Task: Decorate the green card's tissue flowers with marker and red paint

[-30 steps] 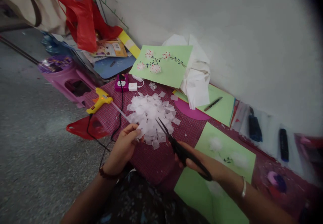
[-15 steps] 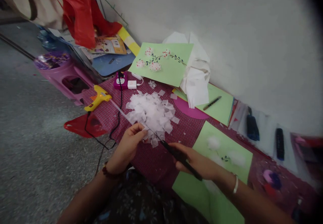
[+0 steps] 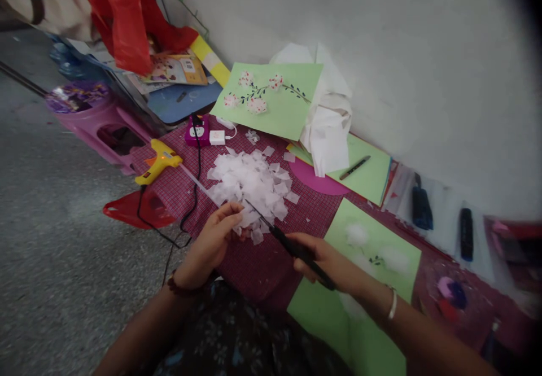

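My left hand (image 3: 218,232) is closed in a pinch at the near edge of a loose heap of small white paper pieces (image 3: 249,178). A thin white strip (image 3: 199,183) runs from its fingers toward the nozzle of a yellow glue gun (image 3: 158,162); what it is made of is hard to tell. In my right hand (image 3: 315,257) are black-handled scissors (image 3: 292,245), their blades pointing up and left over the heap, close to my left fingertips. Part of the handles is covered by my fingers.
Green sheet with puffy flowers (image 3: 271,96) leans at the back beside crumpled white paper (image 3: 328,133). Nearer right lies another green sheet (image 3: 334,240) with white tufts. A pen (image 3: 354,167), a purple power adapter (image 3: 197,132) and black cord (image 3: 196,189) are around the heap.
The scissor blades have shifted slightly up and away from my left fingertips. My left hand keeps its pinch near the heap. The whole view has shifted a little.
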The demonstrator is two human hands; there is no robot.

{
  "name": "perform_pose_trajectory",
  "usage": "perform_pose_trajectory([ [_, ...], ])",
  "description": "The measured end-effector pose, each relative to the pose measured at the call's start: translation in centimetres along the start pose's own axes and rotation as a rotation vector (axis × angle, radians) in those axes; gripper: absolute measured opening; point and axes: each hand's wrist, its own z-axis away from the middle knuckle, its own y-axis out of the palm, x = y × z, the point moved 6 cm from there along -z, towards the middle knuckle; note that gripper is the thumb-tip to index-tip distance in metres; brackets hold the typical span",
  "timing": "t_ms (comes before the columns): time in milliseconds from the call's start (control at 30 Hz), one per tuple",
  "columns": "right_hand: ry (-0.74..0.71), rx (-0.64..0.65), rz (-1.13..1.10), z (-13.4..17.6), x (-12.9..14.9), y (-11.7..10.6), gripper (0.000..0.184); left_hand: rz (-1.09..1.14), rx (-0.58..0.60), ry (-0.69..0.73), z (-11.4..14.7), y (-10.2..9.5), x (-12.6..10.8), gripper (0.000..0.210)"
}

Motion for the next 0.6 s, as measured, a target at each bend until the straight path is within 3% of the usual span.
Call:
perform_pose_trajectory([
  [133, -0.106, 0.026, 0.089, 0.3, 1.0, -0.3, 0.072, -0.046, -0.043, -0.008, 0.2, -1.0, -0.1, 0.025],
  [367, -0.145, 0.023, 0.051, 1.4, 0.4, -1.3, 0.072, 0.046, -0.135, 0.107, 0.1, -1.7, -1.2, 0.023],
  [600, -0.098, 0.138, 0.105, 1.1, 0.4, 0.3, 0.07, 0.174, -0.046, 0.029, -0.2, -0.6, -0.4, 0.022],
])
